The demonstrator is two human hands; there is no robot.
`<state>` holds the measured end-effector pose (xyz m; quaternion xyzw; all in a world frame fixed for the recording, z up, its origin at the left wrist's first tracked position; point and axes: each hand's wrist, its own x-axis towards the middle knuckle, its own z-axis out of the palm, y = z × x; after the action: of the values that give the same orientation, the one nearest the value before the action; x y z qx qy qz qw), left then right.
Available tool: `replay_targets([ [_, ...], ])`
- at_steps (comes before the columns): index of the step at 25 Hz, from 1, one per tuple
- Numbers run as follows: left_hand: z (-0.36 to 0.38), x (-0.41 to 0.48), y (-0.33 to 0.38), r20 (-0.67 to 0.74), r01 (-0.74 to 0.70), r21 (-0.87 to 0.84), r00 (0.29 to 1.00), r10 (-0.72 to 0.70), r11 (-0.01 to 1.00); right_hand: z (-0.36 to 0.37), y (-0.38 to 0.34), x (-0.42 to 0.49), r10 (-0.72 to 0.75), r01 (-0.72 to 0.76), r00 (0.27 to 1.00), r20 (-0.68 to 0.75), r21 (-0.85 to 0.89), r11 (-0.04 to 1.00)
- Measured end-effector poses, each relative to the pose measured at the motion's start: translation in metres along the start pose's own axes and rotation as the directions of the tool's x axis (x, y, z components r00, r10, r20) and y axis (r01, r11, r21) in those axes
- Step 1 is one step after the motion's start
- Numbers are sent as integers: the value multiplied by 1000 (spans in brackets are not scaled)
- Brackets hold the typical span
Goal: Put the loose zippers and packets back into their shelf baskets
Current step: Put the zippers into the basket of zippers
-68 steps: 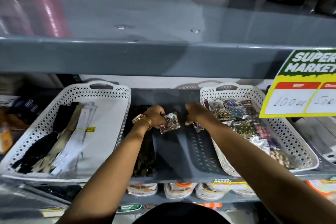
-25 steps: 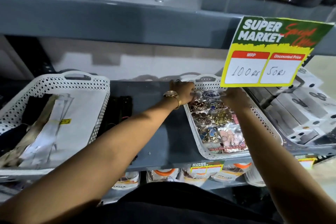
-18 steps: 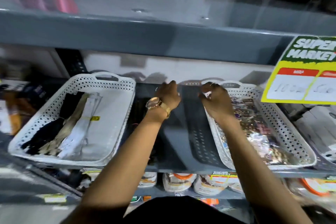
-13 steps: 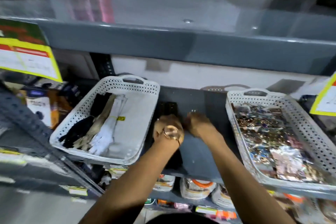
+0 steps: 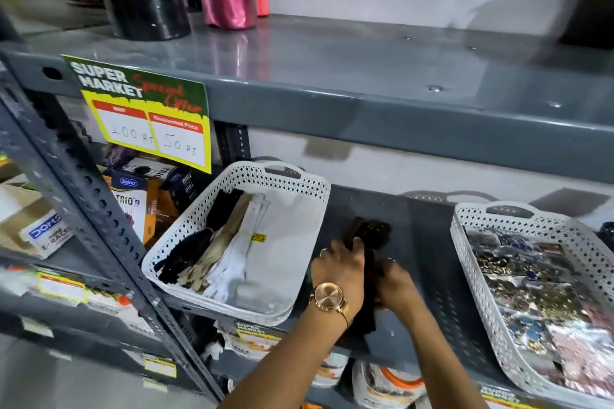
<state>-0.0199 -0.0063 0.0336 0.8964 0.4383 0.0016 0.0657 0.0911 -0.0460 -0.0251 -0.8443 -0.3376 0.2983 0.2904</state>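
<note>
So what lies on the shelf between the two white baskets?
In the head view, a bundle of black zippers lies there, with the left hand and right hand closing on it.

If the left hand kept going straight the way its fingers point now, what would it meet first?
Most likely the far end of the black zipper bundle, lying just beyond the left hand on the shelf. Past that, the back wall, though depth is hard to judge.
</note>
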Motion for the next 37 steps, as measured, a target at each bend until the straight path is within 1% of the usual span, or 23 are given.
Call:
replay_targets([
  [1,-3,0,-2,-36,-19,-30,999,18,999,-6,1,1,-44,47,998,-46,71,996],
  [2,-9,-1,-7,-102,-49,-83,994,40,995,-14,0,-1,-92,105,991,-98,134,985],
  [3,-17,2,-20,-182,-47,-108,983,26,993,-23,-6,-3,-140,166,980,-141,191,968],
  [4,-29,4,-36,-248,-49,-93,968,25,994,-30,-16,-6,-188,226,968,-166,257,940],
  [5,-36,9,-52,-281,-33,-84,960,9,996,-35,-29,-9,-232,278,956,-177,315,907],
  [7,-45,14,-84,-282,44,-56,958,-58,997,-35,-59,-14,-309,363,931,-195,406,838],
  [8,-43,17,-96,-246,94,-39,964,-100,995,-31,-75,-15,-347,400,917,-198,444,802],
  [9,-39,20,-104,-202,136,2,970,-132,991,-25,-90,-15,-380,426,904,-194,445,788],
  [10,-34,22,-110,-145,147,58,980,-138,987,-15,-103,-14,-406,437,899,-164,416,798],
  [11,-27,26,-115,-83,133,97,989,-125,986,-2,-116,-11,-410,417,907,-93,321,850],
  [12,-21,28,-120,-7,114,102,993,-114,988,15,-126,-8,-391,386,920,-14,196,902],
  [13,-14,28,-124,78,104,85,991,-111,991,32,-132,-4,-316,313,948,46,61,948],
  [14,-8,26,-128,136,98,63,985,-106,993,49,-138,-2,-221,225,973,60,-64,972],
  [16,1,20,-135,188,84,3,979,-83,996,72,-140,-3,-126,146,988,90,-266,953],
  [17,4,18,-137,188,76,-30,980,-70,997,82,-139,-4,-102,125,991,88,-328,936],
  [18,6,14,-139,176,76,-54,982,-65,996,89,-138,-5,-107,137,989,101,-371,918],
  [21,10,9,-139,117,81,-76,991,-72,994,101,-135,-17,-175,190,982,74,-448,874],
  [22,11,9,-139,107,76,-81,992,-67,994,103,-132,-18,-174,185,982,67,-468,864],
  [24,15,10,-137,112,78,-84,991,-68,993,104,-130,-16,-211,212,975,68,-559,802],
  [27,20,8,-133,99,93,-49,991,-88,994,99,-131,-12,-227,232,970,89,-624,746],
  [30,21,10,-130,89,119,-16,989,-117,993,91,-128,-9,-226,213,972,65,-651,729],
  [34,20,13,-127,120,170,30,978,-172,985,84,-123,-9,-202,202,976,83,-689,696],
  [37,21,12,-127,155,144,22,977,-145,989,88,-121,-11,-207,216,973,100,-710,671],
])
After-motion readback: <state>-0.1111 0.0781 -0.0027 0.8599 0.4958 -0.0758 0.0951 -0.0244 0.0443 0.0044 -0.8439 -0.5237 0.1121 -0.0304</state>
